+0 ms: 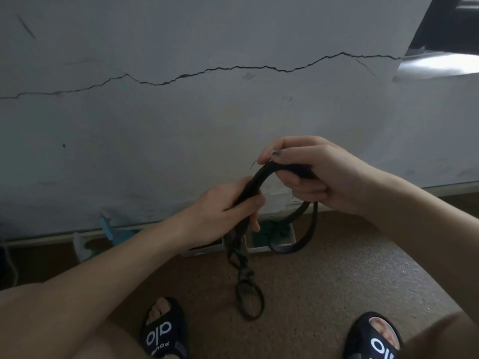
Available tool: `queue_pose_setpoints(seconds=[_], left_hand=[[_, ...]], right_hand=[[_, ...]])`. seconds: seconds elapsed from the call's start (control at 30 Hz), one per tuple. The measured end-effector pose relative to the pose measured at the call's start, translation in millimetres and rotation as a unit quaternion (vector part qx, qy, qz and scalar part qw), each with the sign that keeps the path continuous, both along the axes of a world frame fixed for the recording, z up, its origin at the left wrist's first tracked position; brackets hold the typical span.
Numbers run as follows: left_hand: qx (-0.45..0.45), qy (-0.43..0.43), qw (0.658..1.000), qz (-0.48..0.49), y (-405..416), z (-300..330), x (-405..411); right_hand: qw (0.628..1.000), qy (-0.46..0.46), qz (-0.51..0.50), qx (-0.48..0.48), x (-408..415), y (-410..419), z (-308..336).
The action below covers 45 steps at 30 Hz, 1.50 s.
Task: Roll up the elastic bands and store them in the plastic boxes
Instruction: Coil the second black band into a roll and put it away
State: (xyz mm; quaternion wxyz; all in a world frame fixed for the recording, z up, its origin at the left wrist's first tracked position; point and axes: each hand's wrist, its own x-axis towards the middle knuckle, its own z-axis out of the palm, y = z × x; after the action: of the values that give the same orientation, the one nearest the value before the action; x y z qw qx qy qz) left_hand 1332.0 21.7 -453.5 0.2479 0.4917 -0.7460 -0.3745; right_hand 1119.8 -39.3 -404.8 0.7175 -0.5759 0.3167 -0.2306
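Observation:
A black elastic band (261,174) arches between both hands in front of the wall. My left hand (223,208) grips it low on the left, and a twisted length with an end loop (248,301) hangs down from there toward the floor. My right hand (311,174) is closed on the upper right part of the band, and a loose flat loop (298,244) droops below it. On the floor by the wall stands a white plastic box (291,238) with a green band (274,233) inside. A second box (202,251) shows partly under my left wrist.
A cracked grey wall (233,104) fills the background. A white holder with a blue item (106,226) stands at the left by the skirting. A white cable (10,265) runs at the far left. My feet in black slippers (163,330) rest on the brown floor.

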Motion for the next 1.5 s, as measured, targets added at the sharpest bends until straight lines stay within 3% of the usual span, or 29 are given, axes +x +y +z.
queue_pose_setpoints(seconds=[0.43, 0.73, 0.93, 1.07, 1.2, 1.37, 1.5], left_hand=[[-0.049, -0.028, 0.998, 0.005, 0.0, 11.2, 15.0], [-0.023, -0.022, 1.000, -0.002, -2.9, 24.2, 27.6], [-0.065, -0.093, 0.993, -0.038, -4.6, 17.4, 18.9], [-0.038, -0.072, 0.996, -0.032, -2.8, 13.5, 14.0], [-0.024, -0.072, 0.997, -0.005, -4.5, 4.7, 13.7], [-0.035, -0.117, 0.992, -0.032, -5.5, -5.5, 13.4], [0.030, -0.092, 0.995, -0.025, -1.9, -12.7, 11.7]], right_hand=[[0.998, 0.056, 0.011, -0.018, -6.6, -8.1, -6.3], [0.974, 0.194, 0.087, -0.078, -14.0, -17.3, -12.9], [0.980, 0.155, 0.125, 0.009, 6.0, -6.8, -27.2], [0.953, 0.246, 0.104, -0.144, 19.7, 3.6, -31.8], [0.928, 0.307, 0.086, -0.193, 17.1, 0.8, -28.1], [0.968, 0.210, 0.051, -0.128, 16.9, 1.5, -28.1], [0.987, 0.145, 0.017, -0.065, 7.3, -2.3, -18.8]])
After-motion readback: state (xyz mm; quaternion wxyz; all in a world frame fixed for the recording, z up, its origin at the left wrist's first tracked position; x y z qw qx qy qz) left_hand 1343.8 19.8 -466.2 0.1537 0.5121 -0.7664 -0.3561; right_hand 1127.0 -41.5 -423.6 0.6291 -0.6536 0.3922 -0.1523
